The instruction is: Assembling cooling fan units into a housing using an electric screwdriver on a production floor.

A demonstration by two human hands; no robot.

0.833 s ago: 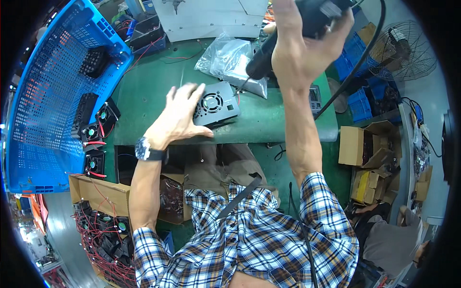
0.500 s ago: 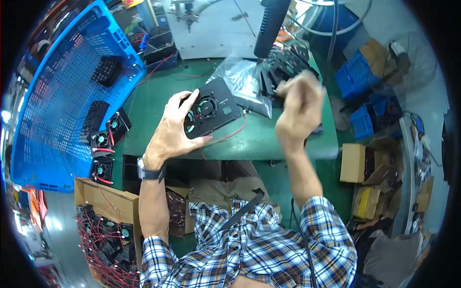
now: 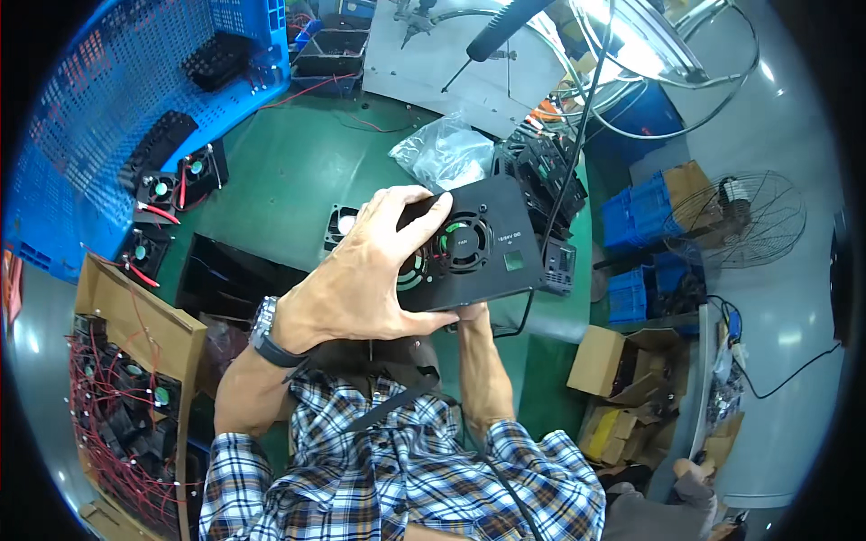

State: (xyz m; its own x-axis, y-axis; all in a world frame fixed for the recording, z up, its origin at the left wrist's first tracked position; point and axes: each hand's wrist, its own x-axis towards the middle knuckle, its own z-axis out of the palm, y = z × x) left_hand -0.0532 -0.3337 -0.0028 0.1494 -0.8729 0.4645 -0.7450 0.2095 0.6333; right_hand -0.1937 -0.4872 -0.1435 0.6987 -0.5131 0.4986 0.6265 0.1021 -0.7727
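My left hand (image 3: pixel 361 257) grips a flat black metal fan panel (image 3: pixel 512 224) by its left side, thumb along the lower edge and fingers over the top. Round vent openings in the panel show a fan behind it. My right hand (image 3: pixel 473 312) is under the panel's near edge; its fingers are hidden behind the panel, so I cannot see what they hold. A loose small fan (image 3: pixel 341 222) lies on the green table (image 3: pixel 302 153) just left of my left hand. A black screwdriver-like tool (image 3: pixel 502 32) hangs above the far side of the table.
A clear plastic bag (image 3: pixel 444 155) and a pile of black parts (image 3: pixel 541 171) lie beyond the panel. At left stand a blue crate (image 3: pixel 99 117) and several fans; a cardboard box (image 3: pixel 144 311) holds red-wired fans. A black cord (image 3: pixel 585 135) hangs down on the right.
My left hand has lifted the panel nearer and to the right. My right hand has come from the black parts to beneath the panel. The view has shifted, and the hanging tool sits higher.
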